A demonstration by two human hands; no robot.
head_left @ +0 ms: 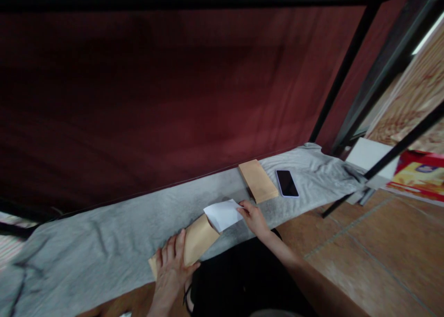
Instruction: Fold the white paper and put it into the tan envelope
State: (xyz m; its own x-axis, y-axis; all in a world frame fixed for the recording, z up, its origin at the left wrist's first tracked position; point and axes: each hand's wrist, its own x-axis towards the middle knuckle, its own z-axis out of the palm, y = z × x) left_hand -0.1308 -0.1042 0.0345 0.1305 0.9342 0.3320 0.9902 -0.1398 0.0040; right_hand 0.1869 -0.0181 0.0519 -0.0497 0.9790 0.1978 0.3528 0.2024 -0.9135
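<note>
White paper (225, 213) met the mouth of a brown envelope (201, 239)

The paper lay at the open end of the envelope, its near left part meeting the mouth and most of its surface outside. How far it reached in, if at all, could not be told. The envelope lay aslant on a grey cloth (138, 224), its mouth toward the right and its other end under the left hand (171, 265).

That hand was open and laid flat over the envelope, fingers stretched across the top and thumb out along the near edge. The right hand (255, 219) was closed on the right end of the paper, pinching it between thumb and fingers.

Just beyond the right hand, a brown stack (257, 180) lay on the cloth near its far edge. A phone (287, 183) with a dark screen and a pale rim lay just to the right of the stack, the two apart. The cloth was wrinkled at both ends and covered a long, narrow surface.

Behind it rose a dark red panel (173, 100), with a black bar (343, 76) slanting up near its right side. The person's dark clothing (239, 280) showed below the hands. To the right were brown floor tiles (364, 261), a white box (373, 155) and a red and yellow package (421, 176).
</note>
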